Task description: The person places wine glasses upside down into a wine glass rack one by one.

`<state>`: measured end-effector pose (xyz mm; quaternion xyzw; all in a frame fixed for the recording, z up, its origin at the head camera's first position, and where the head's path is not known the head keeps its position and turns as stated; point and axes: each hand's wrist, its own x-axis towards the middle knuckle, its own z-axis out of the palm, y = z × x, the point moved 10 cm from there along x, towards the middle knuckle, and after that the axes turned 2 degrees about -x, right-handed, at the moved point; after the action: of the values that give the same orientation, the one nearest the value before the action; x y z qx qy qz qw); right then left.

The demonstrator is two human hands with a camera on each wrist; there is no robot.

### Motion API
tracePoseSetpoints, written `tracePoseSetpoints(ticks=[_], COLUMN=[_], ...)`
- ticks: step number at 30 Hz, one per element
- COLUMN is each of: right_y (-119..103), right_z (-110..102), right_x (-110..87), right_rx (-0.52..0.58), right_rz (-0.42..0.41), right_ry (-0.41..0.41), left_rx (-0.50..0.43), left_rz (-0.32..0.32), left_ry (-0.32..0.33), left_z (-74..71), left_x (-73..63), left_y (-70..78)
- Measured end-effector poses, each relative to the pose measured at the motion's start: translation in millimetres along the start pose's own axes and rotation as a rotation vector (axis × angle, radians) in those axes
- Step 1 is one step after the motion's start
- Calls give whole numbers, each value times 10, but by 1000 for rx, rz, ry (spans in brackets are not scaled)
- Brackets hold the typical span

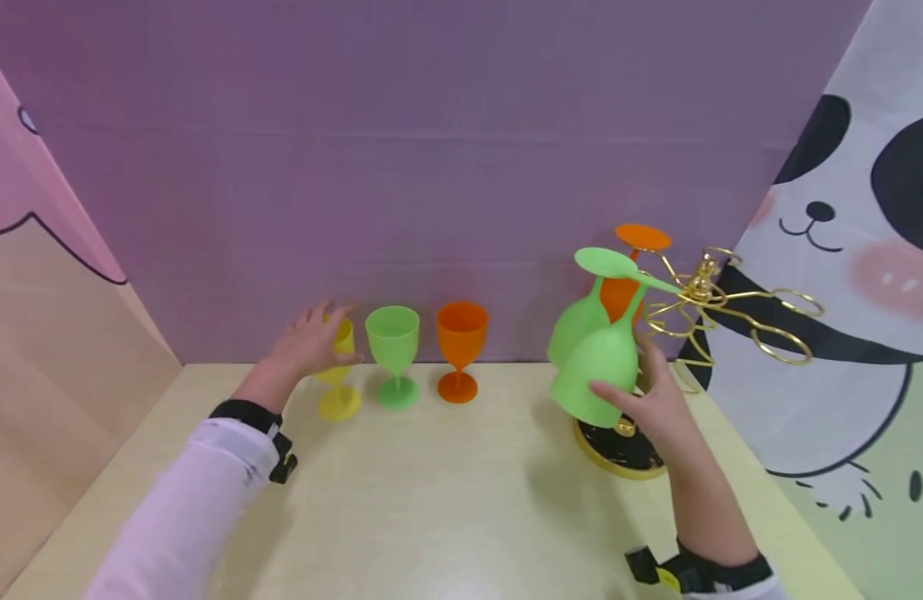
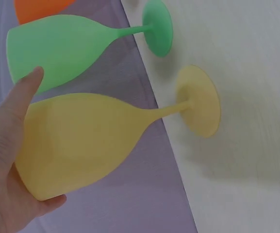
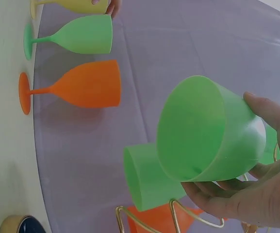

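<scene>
In the head view my left hand (image 1: 307, 343) is at a yellow wine goblet (image 1: 339, 402) standing upright on the table. The left wrist view shows the thumb and fingers spread about the rim of the yellow goblet (image 2: 86, 143); whether they touch it I cannot tell. My right hand (image 1: 656, 404) grips the bowl of an upside-down green goblet (image 1: 599, 375), its foot up by the gold rack (image 1: 701, 287). From the right wrist, the thumb and fingers lie on opposite sides of the held green goblet's bowl (image 3: 241, 136).
Another green goblet (image 1: 569, 329) and an orange goblet (image 1: 644, 237) hang upside down at the rack's left. Beneath is its round black base (image 1: 619, 450). A green goblet (image 1: 393, 333) and an orange goblet (image 1: 462, 333) stand upright near the purple backdrop (image 1: 446, 167).
</scene>
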<state>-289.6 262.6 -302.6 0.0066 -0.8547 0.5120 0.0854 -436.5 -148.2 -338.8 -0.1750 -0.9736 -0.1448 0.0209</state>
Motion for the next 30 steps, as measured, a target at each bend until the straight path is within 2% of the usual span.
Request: tracePoseSetpoints(ticks=[9,19,30], right_y=[156,237,245], right_z=[-68,-117,-141], right_x=[5,-33,-93], right_rx=[22,43,12], right_rz=[62,101,48], right_ry=[28,52,103], left_rx=[42,83,95], left_rz=[-9,29,34], left_ry=[-16,-11,-7], left_z=[27,-67,-47], left_x=[-2,-44,-31], left_y=[-29,7,-55])
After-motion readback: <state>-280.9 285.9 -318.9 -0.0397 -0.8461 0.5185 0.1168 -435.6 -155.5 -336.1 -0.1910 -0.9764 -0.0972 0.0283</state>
